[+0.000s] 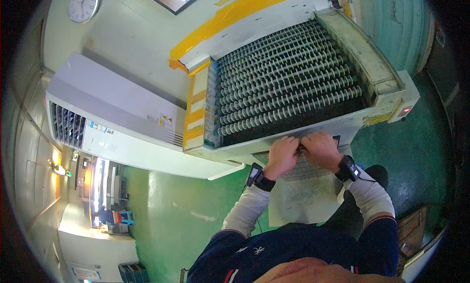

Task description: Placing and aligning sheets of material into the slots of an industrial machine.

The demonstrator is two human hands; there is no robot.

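Note:
My left hand (283, 156) and my right hand (321, 150) meet just in front of the near wall of a large metal machine (235, 151). The fingers of both are curled in and pinched close together. Whatever lies between the fingertips is too small and too covered to name. Under and behind the hands is a wire mesh panel (299, 172), partly hidden by them. Inside the machine's open top run several rows of pale discs on shafts (289, 82), beyond my hands. A dark device is strapped to each wrist.
A long white air conditioner (122, 106) stands close on the machine's left. At the machine's right corner sits a box with a red switch (406, 110). A pale sheet (289, 204) lies below the hands on the green floor (171, 200). A round clock (83, 4) hangs on the wall.

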